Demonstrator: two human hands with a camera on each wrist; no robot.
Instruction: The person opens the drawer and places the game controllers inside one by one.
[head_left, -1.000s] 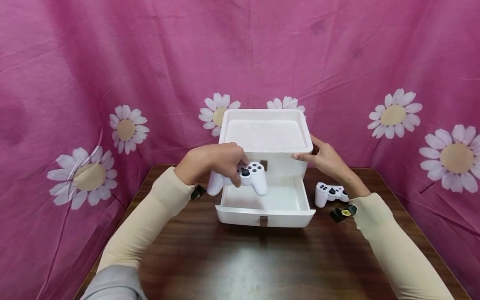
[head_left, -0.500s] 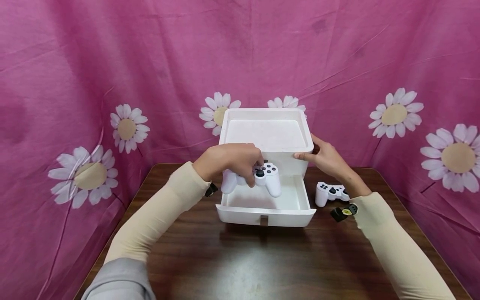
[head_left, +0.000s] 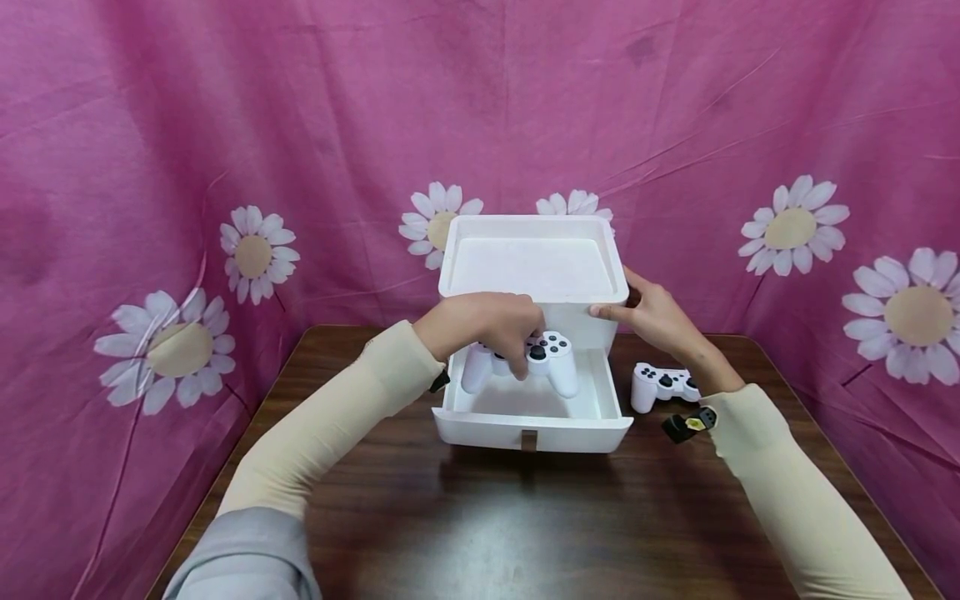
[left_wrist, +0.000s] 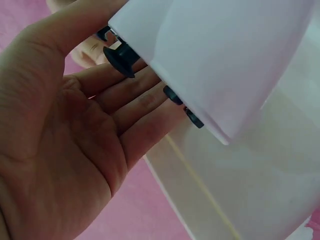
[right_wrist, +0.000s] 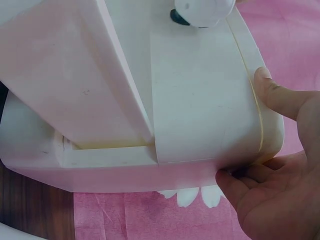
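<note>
In the head view my left hand (head_left: 498,327) grips a white game controller (head_left: 558,367) by its middle, above the pulled-out lower drawer (head_left: 480,429) of a white two-tier drawer box (head_left: 532,267). The left wrist view shows this controller (left_wrist: 215,55) close up, its black sticks and buttons facing the palm, with fingers around its edge. My right hand (head_left: 652,315) holds the box's upper right corner, thumb on the front and fingers round the side. Seen in the right wrist view, that hand (right_wrist: 280,170) presses the box wall (right_wrist: 205,100).
A second white controller (head_left: 660,385) lies on the brown wooden table (head_left: 480,525), right of the drawer. Behind the box hangs a pink cloth (head_left: 337,125) with white daisies. A shallow tray forms the top of the box.
My left hand has carried the controller rightward, from the drawer's left side to over its middle, and slightly lower. The right hand stays on the box corner.
</note>
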